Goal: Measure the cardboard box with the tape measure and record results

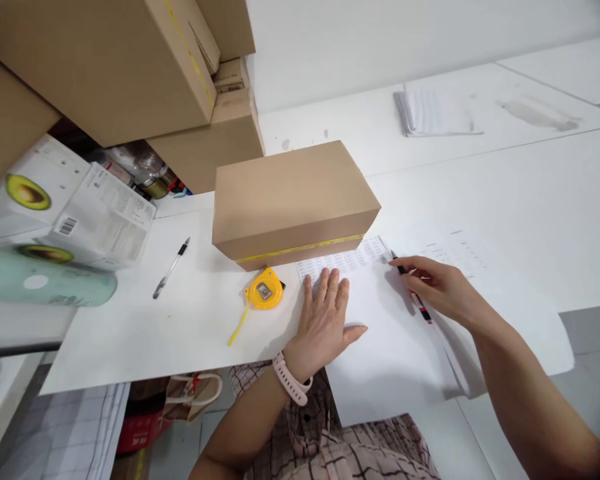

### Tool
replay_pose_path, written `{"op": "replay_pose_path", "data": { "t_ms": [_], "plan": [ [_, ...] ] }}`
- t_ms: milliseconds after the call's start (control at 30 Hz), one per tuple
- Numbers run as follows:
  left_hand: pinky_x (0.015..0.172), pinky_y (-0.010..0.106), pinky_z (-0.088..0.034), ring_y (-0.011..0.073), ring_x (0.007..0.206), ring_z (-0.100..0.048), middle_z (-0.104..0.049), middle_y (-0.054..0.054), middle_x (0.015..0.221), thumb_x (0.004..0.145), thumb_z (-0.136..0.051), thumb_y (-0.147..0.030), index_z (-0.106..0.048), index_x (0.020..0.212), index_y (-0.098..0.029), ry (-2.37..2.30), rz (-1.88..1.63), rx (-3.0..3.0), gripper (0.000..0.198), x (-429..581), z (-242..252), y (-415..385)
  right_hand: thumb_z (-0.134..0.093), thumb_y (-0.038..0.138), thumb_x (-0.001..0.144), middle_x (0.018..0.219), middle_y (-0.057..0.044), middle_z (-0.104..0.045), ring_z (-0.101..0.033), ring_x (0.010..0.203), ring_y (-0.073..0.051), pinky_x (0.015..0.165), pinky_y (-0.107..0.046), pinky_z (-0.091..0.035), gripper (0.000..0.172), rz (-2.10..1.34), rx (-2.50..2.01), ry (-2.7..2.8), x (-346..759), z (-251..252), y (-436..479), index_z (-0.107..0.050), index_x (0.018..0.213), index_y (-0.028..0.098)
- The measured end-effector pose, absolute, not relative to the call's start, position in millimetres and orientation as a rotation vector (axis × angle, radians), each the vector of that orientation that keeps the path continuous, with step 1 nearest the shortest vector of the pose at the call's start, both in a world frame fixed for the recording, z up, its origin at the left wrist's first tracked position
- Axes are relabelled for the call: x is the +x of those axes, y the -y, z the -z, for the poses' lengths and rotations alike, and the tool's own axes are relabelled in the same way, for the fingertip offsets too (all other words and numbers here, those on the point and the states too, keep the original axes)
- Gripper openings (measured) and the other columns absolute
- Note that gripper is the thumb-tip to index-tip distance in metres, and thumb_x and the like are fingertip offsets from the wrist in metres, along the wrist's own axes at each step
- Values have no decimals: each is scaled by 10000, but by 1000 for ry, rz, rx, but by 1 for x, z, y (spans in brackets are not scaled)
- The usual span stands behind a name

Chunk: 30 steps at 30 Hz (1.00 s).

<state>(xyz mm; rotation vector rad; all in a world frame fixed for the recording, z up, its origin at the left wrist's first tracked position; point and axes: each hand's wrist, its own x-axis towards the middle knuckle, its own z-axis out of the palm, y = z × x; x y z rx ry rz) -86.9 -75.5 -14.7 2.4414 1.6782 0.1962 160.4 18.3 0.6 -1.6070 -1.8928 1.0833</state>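
Here the left hand point(324, 321) lies palm-down on a printed sheet point(390, 350). Its four fingers are straight and pressed together, pointing at the far edge, and the thumb is spread out to the side. A pale pink watch strap point(292, 379) circles that wrist. The right hand point(443, 288) comes in from the near right corner with the forearm angled across the paper. Its fingers pinch a black and red pen point(416, 298), and the tip rests on the sheet's rows of small print.

The sheet is thin, white and flat. It sits at the near edge of the white surface point(505, 187), and its lower part hangs over that edge (more paper lies beneath it to the right).

Just beyond the fingertips of the left hand stands a plain brown cardboard box point(293, 200), oblong, with a strip of yellow tape along its lower seam. It covers the top of the print. A round yellow tape measure point(263, 291) lies just beside the left hand, its tape trailing toward the near edge. Further left lies a slim ballpoint point(171, 268). Past it are glossy white cartons point(80, 213) printed with an avocado. Larger cardboard boxes point(130, 67) are stacked at the far left corner. A folded white stack point(433, 112) sits well apart, near the far edge.
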Motion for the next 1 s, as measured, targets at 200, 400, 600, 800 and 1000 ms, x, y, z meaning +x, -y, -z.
{"op": "replay_pose_path", "data": {
  "t_ms": [200, 400, 600, 800, 1000],
  "plan": [
    [1224, 642, -215, 387, 1532, -247, -309, 234, 1641, 919, -611, -604, -403, 1499, -83, -1639, -185, 2404, 808, -95, 3, 71, -794, 429, 782, 901, -38, -733, -681, 867, -218, 804, -374, -548, 282, -1717, -1094, 1282, 168, -3, 0, -769, 1047, 334],
    [1105, 597, -391, 365, 1400, -441, -378, 224, 1605, 878, -720, -511, -554, 1302, -158, -1649, -202, 2360, 575, -96, -10, 53, -693, 534, 884, 794, -23, -624, -572, 778, -189, 732, -344, -490, 252, -1651, -899, 1464, 139, -3, -3, -682, 939, 288],
    [1171, 678, -263, 395, 1502, -298, -368, 204, 1608, 795, -813, -496, -534, 1293, -195, -1667, -331, 2273, 645, -101, -1, 48, -599, 586, 931, 942, -69, -741, -658, 1000, -257, 971, -468, -484, 350, -1708, -809, 1610, 96, -21, -31, -729, 982, 265],
    [1204, 729, -143, 384, 1551, -204, -327, 196, 1635, 790, -820, -479, -528, 1271, -210, -1629, -371, 2243, 624, -106, 4, 48, -689, 540, 883, 1000, -67, -783, -689, 1052, -254, 1004, -458, -478, 331, -1755, -734, 1558, 62, -27, -63, -760, 1049, 263],
    [1216, 721, -139, 377, 1556, -199, -324, 176, 1647, 806, -806, -478, -545, 1286, -221, -1620, -371, 2257, 604, -108, 3, 49, -678, 534, 891, 703, -4, -631, -595, 779, -177, 806, -340, -463, 337, -1467, -927, 1357, 58, -10, -66, -658, 760, 224]
  ]
}}
